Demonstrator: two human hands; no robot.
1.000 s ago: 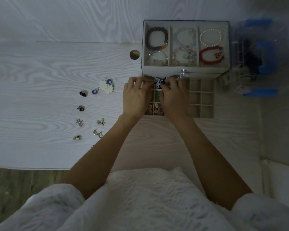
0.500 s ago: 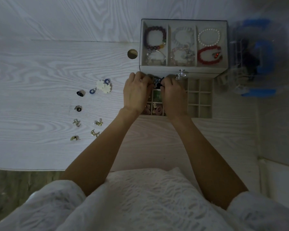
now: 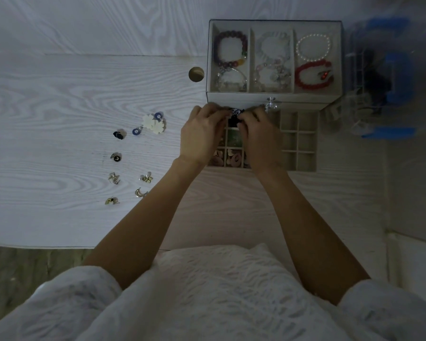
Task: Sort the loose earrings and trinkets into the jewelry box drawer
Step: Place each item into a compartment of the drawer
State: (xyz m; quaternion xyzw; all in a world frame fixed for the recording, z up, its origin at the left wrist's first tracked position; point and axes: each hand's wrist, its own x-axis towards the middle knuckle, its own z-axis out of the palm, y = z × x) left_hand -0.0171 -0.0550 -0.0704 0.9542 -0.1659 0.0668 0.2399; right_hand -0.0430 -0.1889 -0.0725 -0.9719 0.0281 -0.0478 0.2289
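A jewelry box stands at the back right of the white table, its gridded drawer pulled out toward me. My left hand and my right hand meet over the drawer's back left cells. Together they pinch a small dark blue-and-white trinket between their fingertips. Pink pieces lie in the drawer's front left cells. Loose earrings lie to the left: a white flower pair, a dark stud, several gold ones.
The box's top tray holds bracelets, among them a purple one and a red one. A round cable hole sits left of the box. A clear organizer with blue parts stands at the right. The drawer's right cells are empty.
Both hands stay together over the drawer's back left corner with the dark trinket; they have shifted only slightly. The loose earrings lie as before.
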